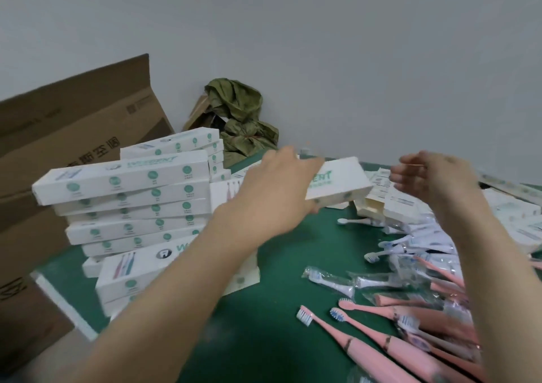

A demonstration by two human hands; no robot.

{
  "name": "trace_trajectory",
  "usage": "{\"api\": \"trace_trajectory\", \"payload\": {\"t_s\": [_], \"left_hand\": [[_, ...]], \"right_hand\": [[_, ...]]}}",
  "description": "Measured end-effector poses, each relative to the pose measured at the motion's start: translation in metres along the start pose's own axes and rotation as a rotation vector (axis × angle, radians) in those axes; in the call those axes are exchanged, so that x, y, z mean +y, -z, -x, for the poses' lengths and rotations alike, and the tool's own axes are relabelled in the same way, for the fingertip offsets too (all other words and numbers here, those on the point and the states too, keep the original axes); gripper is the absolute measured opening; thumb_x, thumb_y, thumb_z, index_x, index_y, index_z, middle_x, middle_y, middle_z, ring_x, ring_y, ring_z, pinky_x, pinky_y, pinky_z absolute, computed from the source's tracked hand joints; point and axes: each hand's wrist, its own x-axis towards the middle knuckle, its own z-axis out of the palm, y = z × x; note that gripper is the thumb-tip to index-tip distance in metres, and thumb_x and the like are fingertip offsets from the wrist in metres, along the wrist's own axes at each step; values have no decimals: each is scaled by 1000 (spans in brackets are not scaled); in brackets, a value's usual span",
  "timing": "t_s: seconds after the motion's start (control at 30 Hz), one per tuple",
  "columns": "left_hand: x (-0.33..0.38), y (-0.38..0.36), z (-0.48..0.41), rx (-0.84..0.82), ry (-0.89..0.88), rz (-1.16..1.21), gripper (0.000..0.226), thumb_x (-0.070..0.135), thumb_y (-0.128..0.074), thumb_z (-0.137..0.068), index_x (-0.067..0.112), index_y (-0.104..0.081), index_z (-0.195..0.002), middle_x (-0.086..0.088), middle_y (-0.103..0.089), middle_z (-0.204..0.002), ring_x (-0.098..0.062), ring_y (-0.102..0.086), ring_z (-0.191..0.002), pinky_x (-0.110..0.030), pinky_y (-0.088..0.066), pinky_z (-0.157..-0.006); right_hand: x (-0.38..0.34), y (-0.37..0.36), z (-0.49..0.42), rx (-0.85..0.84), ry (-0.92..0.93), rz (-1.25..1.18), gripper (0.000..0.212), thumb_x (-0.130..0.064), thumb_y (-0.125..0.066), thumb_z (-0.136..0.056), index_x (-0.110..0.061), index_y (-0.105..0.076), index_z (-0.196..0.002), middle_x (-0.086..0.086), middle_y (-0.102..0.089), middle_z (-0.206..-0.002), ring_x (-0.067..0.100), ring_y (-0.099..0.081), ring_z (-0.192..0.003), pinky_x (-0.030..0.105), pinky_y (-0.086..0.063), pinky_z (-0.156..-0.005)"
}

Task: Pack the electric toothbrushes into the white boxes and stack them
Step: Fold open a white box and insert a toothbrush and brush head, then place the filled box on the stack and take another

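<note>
My left hand (pixel 274 189) grips a white box (pixel 340 183) with green lettering and holds it in the air above the green table (pixel 264 338), just right of the stack. The stack of white boxes (pixel 129 204) rises at the left, several layers high, with two more boxes lying in front of it. My right hand (pixel 431 177) hovers to the right of the held box, fingers loosely curled, holding nothing. Several pink electric toothbrushes (pixel 381 347) lie at the lower right.
Several bagged white brush heads (pixel 331 280) and flat white boxes and leaflets (pixel 404 204) cover the table's right side. A large brown cardboard carton (pixel 58 136) stands at the left. A green crumpled bag (pixel 237 113) sits against the grey wall.
</note>
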Motion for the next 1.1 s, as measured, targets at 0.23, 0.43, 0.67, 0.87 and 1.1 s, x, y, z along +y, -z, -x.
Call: {"api": "trace_trajectory", "payload": {"t_s": [0.23,0.43,0.67,0.87,1.1], "left_hand": [[-55,11,48,-334,320,-151,46,38,-68,-84,24,-52,-124,0,-56,-123,-21,-53,-111,-36,-46,-92],[-68,-10,71,-286,411,-253,35,23,-54,-91,21,-47,-125,-5,-45,-118,-24,-44,-110,-33,-45,-82],[-53,-40,76,-126,292,-358,71,17,-64,-79,25,-23,-136,-2,-35,-128,-23,-38,-113,-27,-37,-78],[-37,-57,80,-119,303,-505,93,15,-59,-86,19,10,-148,-13,-13,-150,-33,-15,-139,-35,-19,-113],[20,-78,23,66,92,43,70,14,-48,-92,18,-10,-150,-7,-27,-145,-24,-23,-130,-32,-29,-102]], "right_hand": [[23,-10,-2,-151,26,455,17,-6,-51,-91,-3,-65,-82,12,-67,-73,21,-64,-62,28,-56,-62],[33,-12,0,-256,-29,689,18,-6,-51,-91,3,-64,-84,16,-69,-76,23,-64,-60,30,-57,-61],[53,-9,2,-467,-144,1048,26,-19,-51,-96,4,-63,-97,16,-70,-84,23,-63,-63,36,-58,-70],[57,-7,0,-466,-130,1032,26,-20,-51,-97,3,-63,-99,16,-71,-87,25,-67,-72,38,-59,-74],[59,-6,-3,-403,-81,999,21,-15,-50,-95,1,-64,-96,15,-70,-83,22,-66,-66,34,-58,-69]]}}
